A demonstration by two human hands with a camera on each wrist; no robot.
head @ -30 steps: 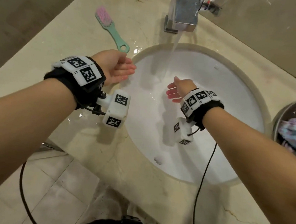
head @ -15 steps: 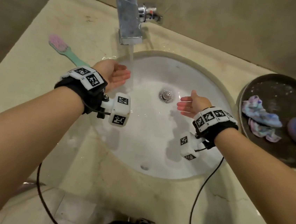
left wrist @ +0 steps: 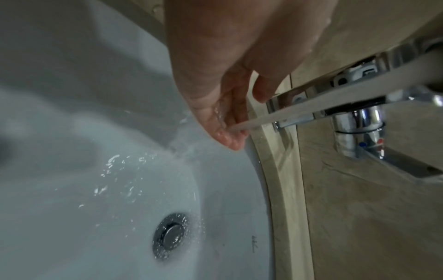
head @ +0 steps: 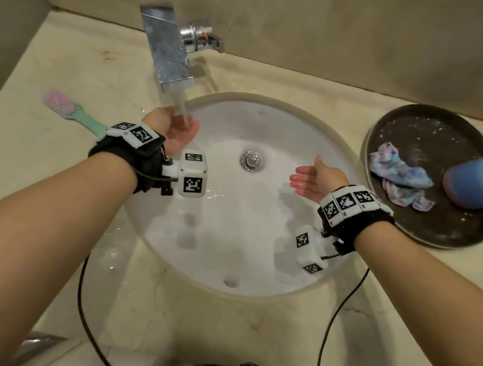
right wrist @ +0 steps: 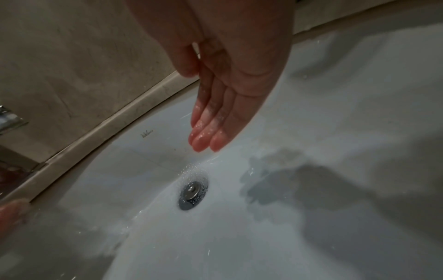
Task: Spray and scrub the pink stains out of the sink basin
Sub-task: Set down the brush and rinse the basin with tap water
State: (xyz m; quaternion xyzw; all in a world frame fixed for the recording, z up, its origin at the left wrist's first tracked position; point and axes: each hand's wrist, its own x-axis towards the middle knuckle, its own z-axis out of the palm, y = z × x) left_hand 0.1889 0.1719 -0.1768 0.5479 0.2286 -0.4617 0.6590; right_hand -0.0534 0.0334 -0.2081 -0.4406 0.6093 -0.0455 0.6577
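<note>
Rinse step: left hand (head: pixel 177 134) cupped, empty, under tap stream (head: pixel 182 111); right hand (head: pixel 315 180) flat (likely next, tap shut-off).

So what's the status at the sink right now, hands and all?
Left hand open, cupped under the running tap water. Right hand open, empty, above the basin. Brush lies on the counter. Nothing in the way.

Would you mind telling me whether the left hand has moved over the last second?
Yes. The left hand has shifted from the basin's left rim to under the faucet, so the stream now lands in its palm.
</note>
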